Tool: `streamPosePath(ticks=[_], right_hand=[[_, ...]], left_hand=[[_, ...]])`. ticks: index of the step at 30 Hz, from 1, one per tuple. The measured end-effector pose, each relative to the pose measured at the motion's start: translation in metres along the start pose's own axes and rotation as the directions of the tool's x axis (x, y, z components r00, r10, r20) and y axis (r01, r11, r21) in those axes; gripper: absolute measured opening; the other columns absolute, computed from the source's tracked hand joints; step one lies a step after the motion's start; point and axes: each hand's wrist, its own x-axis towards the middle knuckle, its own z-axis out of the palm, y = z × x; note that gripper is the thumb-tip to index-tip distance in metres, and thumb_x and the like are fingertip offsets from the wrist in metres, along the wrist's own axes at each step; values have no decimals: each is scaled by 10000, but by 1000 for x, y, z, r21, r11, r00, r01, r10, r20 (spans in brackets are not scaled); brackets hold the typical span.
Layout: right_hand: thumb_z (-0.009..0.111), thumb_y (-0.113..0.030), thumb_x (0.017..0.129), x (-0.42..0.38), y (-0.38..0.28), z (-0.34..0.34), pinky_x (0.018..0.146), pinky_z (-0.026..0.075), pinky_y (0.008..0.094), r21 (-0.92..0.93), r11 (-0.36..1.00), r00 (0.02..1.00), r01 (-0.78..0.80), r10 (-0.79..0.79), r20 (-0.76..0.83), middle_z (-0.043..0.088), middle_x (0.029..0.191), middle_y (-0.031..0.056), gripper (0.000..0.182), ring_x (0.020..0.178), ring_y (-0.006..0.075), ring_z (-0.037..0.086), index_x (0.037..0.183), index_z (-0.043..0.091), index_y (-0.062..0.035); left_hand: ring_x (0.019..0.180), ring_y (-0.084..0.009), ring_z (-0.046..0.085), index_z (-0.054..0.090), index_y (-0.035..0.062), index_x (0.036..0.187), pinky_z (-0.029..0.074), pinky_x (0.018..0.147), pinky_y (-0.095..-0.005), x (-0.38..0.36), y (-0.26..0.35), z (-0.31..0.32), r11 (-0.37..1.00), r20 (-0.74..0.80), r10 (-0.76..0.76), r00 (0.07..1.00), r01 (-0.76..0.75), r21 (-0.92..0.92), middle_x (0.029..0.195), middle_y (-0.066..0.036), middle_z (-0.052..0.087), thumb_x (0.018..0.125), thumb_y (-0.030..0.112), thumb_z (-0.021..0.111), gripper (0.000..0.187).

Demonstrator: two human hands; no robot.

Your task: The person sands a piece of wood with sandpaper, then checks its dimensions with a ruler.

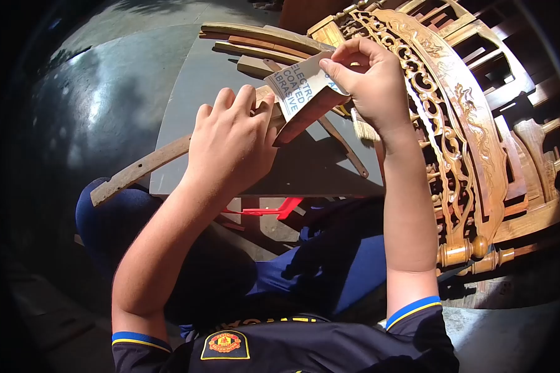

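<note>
A sheet of sandpaper (291, 84), its white back printed with blue lettering, is bent over on itself, showing a brown face at the lower edge. My right hand (373, 78) pinches its right end between thumb and fingers. My left hand (233, 133) is closed over a curved wooden strip (144, 163) with small holes, which runs out to the lower left. The left fingertips lie beside the sandpaper's left edge; whether they grip it too is hidden.
Several wooden strips (261, 38) lie along the far edge of the grey tabletop (186, 93). Near my right wrist are a brush (365, 129) and a thin handle (348, 149). Carved, varnished wooden furniture (463, 118) stands close on the right. Something red (274, 211) shows below the table.
</note>
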Motion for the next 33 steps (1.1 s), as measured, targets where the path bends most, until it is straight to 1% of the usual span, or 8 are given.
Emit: streamPosePath(ticks=[5, 11, 15, 21, 25, 27, 31, 33], right_hand=[[777, -32, 920, -5, -8, -3, 660, 568, 250, 102, 994, 989, -37, 22, 145, 799, 967, 81, 250, 773, 95, 709, 1166, 820, -12], [753, -29, 856, -20, -32, -2, 918, 577, 303, -108, 979, 967, 174, -149, 206, 799, 1140, 137, 425, 955, 175, 743, 1280, 783, -20], [753, -66, 879, -17, -30, 4, 867, 573, 309, -137, 971, 971, 197, -174, 164, 788, 1120, 144, 416, 899, 167, 699, 1288, 768, 10], [709, -112, 1009, -9, -20, 20, 895, 537, 255, 26, 984, 959, 176, -178, 220, 736, 1176, 91, 440, 1009, 109, 650, 1428, 687, 22], [761, -489, 1010, -23, -20, 28, 1015, 566, 371, 333, 943, 916, 7, -139, 377, 651, 1431, 230, 883, 1207, 252, 668, 1686, 375, -72], [869, -652, 835, -39, -37, 22, 1133, 515, 432, 238, 971, 880, -36, -82, 468, 502, 1588, 287, 1271, 1414, 341, 567, 1748, 173, -105], [954, -460, 776, -67, -28, 32, 1315, 278, 499, -75, 899, 816, 431, -353, 459, 262, 1717, 316, 1372, 1611, 458, 270, 1741, 73, -42], [891, -266, 809, -78, -23, 39, 1308, 279, 462, -38, 924, 850, 380, -332, 409, 249, 1741, 290, 1249, 1621, 414, 280, 1731, 92, -2]], left_hand=[[1130, -312, 616, 705, 34, 1309, 528, 922, -465, 0, -4, 6, 998, -83, 17, 996, -22, -62, 1195, -115, 631, 1016, 234, 672, 357], [1056, -324, 644, 722, -34, 1185, 547, 912, -430, 1, -4, 10, 999, -74, 9, 997, -12, -36, 1088, -166, 655, 974, 208, 738, 321], [990, -315, 655, 710, 18, 1183, 551, 888, -420, 1, -3, 11, 977, -235, -65, 970, 15, -211, 1045, -121, 662, 912, 170, 788, 320], [956, -280, 636, 723, 149, 1205, 558, 819, -416, -2, -2, 10, 996, -235, -2, 972, -20, -92, 1027, -68, 646, 855, 178, 823, 365], [958, -282, 629, 747, 138, 1115, 553, 797, -418, -4, -2, 5, 991, -194, -25, 981, -1, -133, 1045, -66, 642, 824, 241, 809, 314], [1001, -291, 639, 765, 125, 1027, 544, 807, -427, -3, 1, 2, 989, -154, -61, 986, 38, -146, 1089, -72, 651, 864, 257, 755, 210], [990, -281, 636, 764, 125, 1009, 519, 787, -405, -2, 6, 3, 987, -131, -144, 981, 131, -97, 1061, -63, 643, 870, 208, 708, 171], [1001, -285, 630, 766, 113, 1036, 520, 806, -409, 0, 7, 3, 989, -87, -140, 986, 134, -64, 1071, -77, 645, 871, 196, 707, 194]])
